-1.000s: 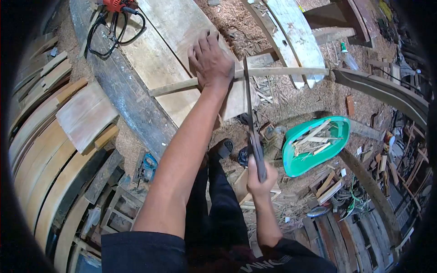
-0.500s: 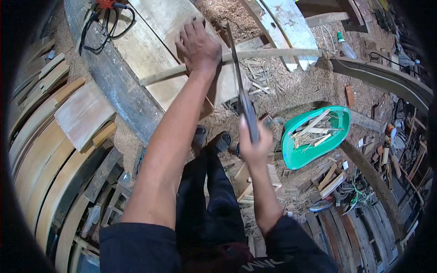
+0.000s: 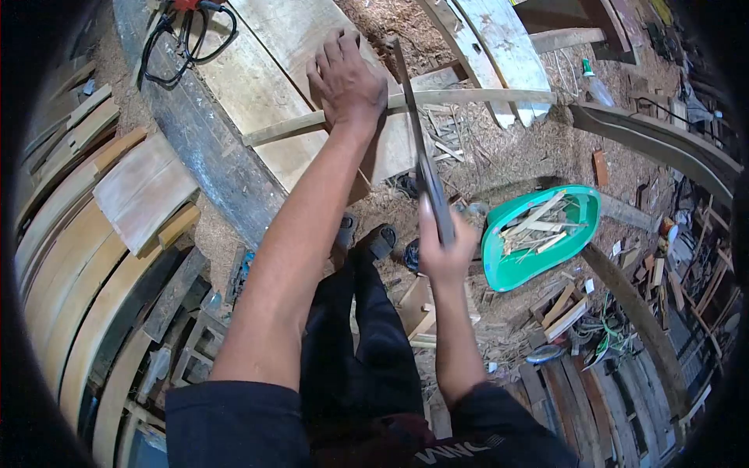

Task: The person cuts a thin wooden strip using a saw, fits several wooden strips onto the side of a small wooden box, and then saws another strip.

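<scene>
Fingers of the right hand (image 3: pixel 450 251) gripped the saw (image 3: pixel 417 129) across the wooden strip (image 3: pixel 484 95), which I recorded as unsevered, cut depth indeterminable, the left hand (image 3: pixel 351 87) open over it.

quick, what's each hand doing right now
Left hand: pressed down over the thin wooden strip, fingers bent; grip beneath hidden.
Right hand: closed around the handle end of the saw.

Left hand (image 3: pixel 349 83) pressed on curved wooden strip (image 3: pixel 468 96), over pale planks (image 3: pixel 265 74). Right hand (image 3: pixel 447 243) grips handsaw (image 3: pixel 419 132), blade crossing strip just beside left hand. Green tub (image 3: pixel 511 274) holding wood scraps (image 3: pixel 542 226), on shavings-strewn ground (image 3: pixel 538 160). Corded red tool (image 3: pixel 186 5) at upper left.
</scene>
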`<action>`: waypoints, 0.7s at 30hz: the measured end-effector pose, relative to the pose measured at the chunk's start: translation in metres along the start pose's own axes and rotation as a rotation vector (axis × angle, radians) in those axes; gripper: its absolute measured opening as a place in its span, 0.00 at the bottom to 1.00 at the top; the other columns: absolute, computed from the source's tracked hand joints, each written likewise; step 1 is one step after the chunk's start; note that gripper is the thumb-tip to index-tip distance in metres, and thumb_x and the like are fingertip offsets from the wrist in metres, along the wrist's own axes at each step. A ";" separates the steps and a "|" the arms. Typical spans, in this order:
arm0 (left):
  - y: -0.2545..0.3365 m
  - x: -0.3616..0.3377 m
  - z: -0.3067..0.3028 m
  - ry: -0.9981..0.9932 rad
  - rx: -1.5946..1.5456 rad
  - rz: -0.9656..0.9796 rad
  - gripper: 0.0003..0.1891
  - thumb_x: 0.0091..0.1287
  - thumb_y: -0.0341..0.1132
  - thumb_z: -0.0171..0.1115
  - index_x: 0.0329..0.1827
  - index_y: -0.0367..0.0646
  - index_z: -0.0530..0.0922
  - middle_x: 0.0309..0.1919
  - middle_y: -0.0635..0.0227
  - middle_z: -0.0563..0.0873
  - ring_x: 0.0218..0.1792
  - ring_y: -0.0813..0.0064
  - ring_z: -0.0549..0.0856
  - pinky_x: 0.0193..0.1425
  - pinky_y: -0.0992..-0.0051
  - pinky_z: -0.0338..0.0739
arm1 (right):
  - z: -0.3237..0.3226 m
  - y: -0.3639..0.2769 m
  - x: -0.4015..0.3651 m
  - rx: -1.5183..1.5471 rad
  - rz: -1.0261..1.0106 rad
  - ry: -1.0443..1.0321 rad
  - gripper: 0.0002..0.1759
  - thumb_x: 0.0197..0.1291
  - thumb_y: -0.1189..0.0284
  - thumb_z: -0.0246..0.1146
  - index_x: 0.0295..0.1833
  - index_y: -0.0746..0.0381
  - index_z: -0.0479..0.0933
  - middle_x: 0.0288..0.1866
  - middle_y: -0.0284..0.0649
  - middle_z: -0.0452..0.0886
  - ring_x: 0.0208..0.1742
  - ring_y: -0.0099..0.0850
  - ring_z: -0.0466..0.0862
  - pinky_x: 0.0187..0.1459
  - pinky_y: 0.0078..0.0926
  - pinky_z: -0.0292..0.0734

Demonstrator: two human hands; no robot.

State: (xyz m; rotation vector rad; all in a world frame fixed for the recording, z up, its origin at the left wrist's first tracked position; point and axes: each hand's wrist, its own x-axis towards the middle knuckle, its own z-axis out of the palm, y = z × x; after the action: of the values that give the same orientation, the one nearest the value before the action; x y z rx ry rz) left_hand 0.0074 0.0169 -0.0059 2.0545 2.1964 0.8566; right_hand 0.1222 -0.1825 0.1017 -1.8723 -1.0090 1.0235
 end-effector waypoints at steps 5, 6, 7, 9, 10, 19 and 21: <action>0.005 0.005 -0.006 -0.054 0.002 -0.038 0.22 0.60 0.30 0.52 0.60 0.45 0.74 0.63 0.61 0.75 0.68 0.59 0.70 0.71 0.58 0.58 | 0.001 0.007 -0.024 0.031 -0.026 0.017 0.13 0.66 0.71 0.65 0.29 0.66 0.77 0.16 0.34 0.70 0.20 0.16 0.70 0.24 0.23 0.66; 0.003 0.003 -0.004 -0.022 -0.010 -0.025 0.22 0.60 0.29 0.52 0.60 0.45 0.74 0.63 0.61 0.75 0.68 0.59 0.70 0.71 0.58 0.58 | -0.006 0.010 -0.045 0.032 -0.045 0.027 0.13 0.67 0.72 0.65 0.30 0.66 0.78 0.16 0.34 0.71 0.20 0.16 0.70 0.24 0.23 0.67; 0.002 0.004 -0.002 -0.012 -0.015 -0.032 0.23 0.59 0.29 0.53 0.60 0.46 0.74 0.63 0.61 0.75 0.67 0.59 0.70 0.71 0.58 0.58 | -0.007 0.003 -0.048 0.063 0.024 0.056 0.12 0.67 0.71 0.64 0.31 0.66 0.79 0.16 0.32 0.72 0.20 0.16 0.71 0.24 0.22 0.67; -0.001 0.004 -0.001 -0.002 -0.013 -0.024 0.22 0.59 0.29 0.53 0.60 0.46 0.74 0.63 0.61 0.75 0.67 0.60 0.70 0.71 0.58 0.58 | -0.004 0.001 -0.022 0.085 0.076 0.001 0.12 0.67 0.71 0.64 0.30 0.66 0.79 0.16 0.32 0.71 0.20 0.17 0.71 0.24 0.22 0.67; 0.001 0.004 0.000 0.008 -0.016 -0.024 0.22 0.59 0.29 0.53 0.60 0.46 0.74 0.62 0.62 0.75 0.67 0.60 0.70 0.71 0.58 0.57 | -0.002 0.004 -0.003 0.092 0.096 -0.026 0.13 0.67 0.71 0.64 0.30 0.66 0.79 0.16 0.31 0.71 0.20 0.17 0.71 0.24 0.22 0.67; 0.000 0.004 0.002 0.017 -0.003 -0.011 0.22 0.60 0.30 0.52 0.60 0.46 0.74 0.62 0.62 0.76 0.66 0.59 0.71 0.71 0.57 0.57 | 0.005 0.002 -0.001 0.047 0.039 -0.014 0.16 0.67 0.69 0.65 0.27 0.66 0.76 0.15 0.34 0.70 0.18 0.18 0.69 0.22 0.25 0.67; 0.003 -0.001 -0.001 -0.004 0.009 -0.030 0.21 0.61 0.31 0.52 0.59 0.46 0.74 0.62 0.63 0.76 0.66 0.59 0.71 0.72 0.57 0.57 | 0.017 -0.010 0.033 0.053 0.115 -0.061 0.19 0.68 0.66 0.64 0.26 0.65 0.74 0.15 0.36 0.71 0.18 0.19 0.69 0.21 0.26 0.67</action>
State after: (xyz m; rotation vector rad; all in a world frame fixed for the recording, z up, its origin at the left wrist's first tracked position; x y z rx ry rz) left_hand 0.0096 0.0152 -0.0042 2.0205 2.2270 0.8401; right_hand 0.1162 -0.1448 0.0947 -1.8835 -0.9079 1.1700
